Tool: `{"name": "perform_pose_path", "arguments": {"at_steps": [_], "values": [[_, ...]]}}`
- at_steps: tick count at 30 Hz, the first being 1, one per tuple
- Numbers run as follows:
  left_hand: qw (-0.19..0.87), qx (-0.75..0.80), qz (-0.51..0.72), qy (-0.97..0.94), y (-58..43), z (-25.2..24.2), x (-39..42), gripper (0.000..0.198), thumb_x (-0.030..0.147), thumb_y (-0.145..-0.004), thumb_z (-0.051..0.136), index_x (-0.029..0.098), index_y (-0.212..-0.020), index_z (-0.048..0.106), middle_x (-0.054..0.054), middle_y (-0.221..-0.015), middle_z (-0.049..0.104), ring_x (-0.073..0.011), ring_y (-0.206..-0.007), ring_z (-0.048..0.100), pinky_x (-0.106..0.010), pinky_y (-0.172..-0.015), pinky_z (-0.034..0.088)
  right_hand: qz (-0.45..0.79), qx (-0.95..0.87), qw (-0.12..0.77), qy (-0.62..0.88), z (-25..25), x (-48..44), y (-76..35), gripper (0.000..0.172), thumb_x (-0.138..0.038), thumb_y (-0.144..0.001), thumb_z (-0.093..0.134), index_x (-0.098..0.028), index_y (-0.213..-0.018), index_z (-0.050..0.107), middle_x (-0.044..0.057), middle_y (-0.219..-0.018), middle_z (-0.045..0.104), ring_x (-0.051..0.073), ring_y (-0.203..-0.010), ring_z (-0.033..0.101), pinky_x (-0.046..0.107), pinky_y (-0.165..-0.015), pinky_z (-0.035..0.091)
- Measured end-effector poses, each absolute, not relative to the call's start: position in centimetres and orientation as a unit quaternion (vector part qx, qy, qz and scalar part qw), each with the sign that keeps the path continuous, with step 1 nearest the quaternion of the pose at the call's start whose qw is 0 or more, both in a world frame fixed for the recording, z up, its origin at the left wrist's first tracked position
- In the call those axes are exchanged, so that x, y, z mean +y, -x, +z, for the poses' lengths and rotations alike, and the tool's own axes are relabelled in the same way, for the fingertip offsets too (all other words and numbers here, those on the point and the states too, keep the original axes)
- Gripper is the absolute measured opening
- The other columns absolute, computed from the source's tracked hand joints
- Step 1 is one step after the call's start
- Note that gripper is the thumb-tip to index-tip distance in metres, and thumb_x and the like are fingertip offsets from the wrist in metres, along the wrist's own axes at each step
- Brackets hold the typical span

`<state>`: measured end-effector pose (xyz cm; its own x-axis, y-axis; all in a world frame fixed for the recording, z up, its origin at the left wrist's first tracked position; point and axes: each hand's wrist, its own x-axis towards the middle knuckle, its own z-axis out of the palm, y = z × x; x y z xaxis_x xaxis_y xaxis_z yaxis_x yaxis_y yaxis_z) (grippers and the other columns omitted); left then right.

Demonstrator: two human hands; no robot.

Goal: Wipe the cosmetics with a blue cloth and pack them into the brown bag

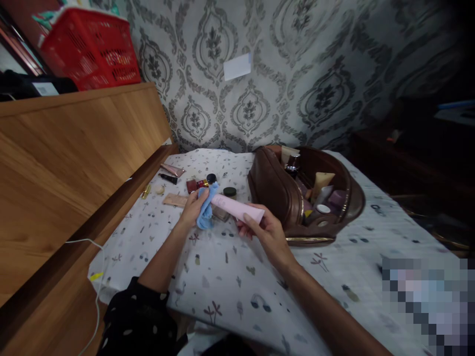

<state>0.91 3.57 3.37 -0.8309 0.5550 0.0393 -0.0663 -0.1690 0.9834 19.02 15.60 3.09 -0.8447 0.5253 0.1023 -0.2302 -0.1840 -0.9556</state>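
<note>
A pink cosmetic tube (pixel 239 208) is pinched at its flat end by my right hand (pixel 265 233), above the table. My left hand (pixel 193 206) is closed on a blue cloth (pixel 207 207), which it presses around the tube's cap end. Just right of the tube stands an open brown toiletry bag (pixel 272 190) with several tubes and bottles inside.
Small cosmetics lie beyond my hands on the patterned white cloth (pixel 230 277): a red bottle (pixel 192 185), a dark-lidded jar (pixel 229 191), a black stick (pixel 168 178), a pink sachet (pixel 172 169). A wooden board (pixel 74 148) rises at left with a red basket (pixel 91 47) on top.
</note>
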Motion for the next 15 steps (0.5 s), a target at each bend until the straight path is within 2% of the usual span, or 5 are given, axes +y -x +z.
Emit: {"name": "perform_pose_path", "arguments": {"at_steps": [4,7,10,15], "values": [[0.238,0.579,0.739,-0.248,-1.5,4.5,2.9,0.058,0.052,-0.060,0.086,0.018,-0.103,0.070,0.000,-0.075,0.067,-0.0092,-0.054,0.058,-0.020,-0.050,0.048,0.829,-0.500,0.197,0.158,3.1,15.7,-19.1,0.052,-0.055,-0.068,0.079,-0.021,-0.096,0.051,0.002,-0.067,0.070,0.013,-0.048,0.058,0.022,-0.043,0.036],[0.250,0.546,0.745,-0.291,-1.8,5.1,2.5,0.052,0.044,-0.064,0.085,0.018,-0.107,0.071,-0.001,-0.083,0.068,-0.0096,-0.063,0.060,-0.019,-0.056,0.049,0.858,-0.452,0.170,0.172,3.3,15.7,-19.1,0.054,-0.053,-0.062,0.084,-0.020,-0.089,0.050,0.003,-0.065,0.070,0.012,-0.047,0.057,0.020,-0.042,0.035],[0.248,0.523,0.764,-0.286,-1.7,5.0,2.6,0.052,0.043,-0.064,0.086,0.016,-0.106,0.073,-0.001,-0.081,0.068,-0.0093,-0.064,0.059,-0.018,-0.057,0.047,0.866,-0.446,0.149,0.169,3.5,15.4,-19.3,0.054,-0.053,-0.061,0.085,-0.020,-0.086,0.050,0.002,-0.066,0.069,0.011,-0.047,0.057,0.018,-0.042,0.035],[0.205,0.535,0.796,-0.192,-1.4,4.3,3.4,0.050,0.049,-0.051,0.091,0.016,-0.083,0.071,0.001,-0.072,0.069,-0.0091,-0.058,0.059,-0.019,-0.055,0.047,0.808,-0.545,0.171,0.142,2.6,15.0,-19.0,0.045,-0.053,-0.067,0.081,-0.019,-0.089,0.061,0.000,-0.071,0.064,0.012,-0.054,0.058,0.020,-0.045,0.040]]}}
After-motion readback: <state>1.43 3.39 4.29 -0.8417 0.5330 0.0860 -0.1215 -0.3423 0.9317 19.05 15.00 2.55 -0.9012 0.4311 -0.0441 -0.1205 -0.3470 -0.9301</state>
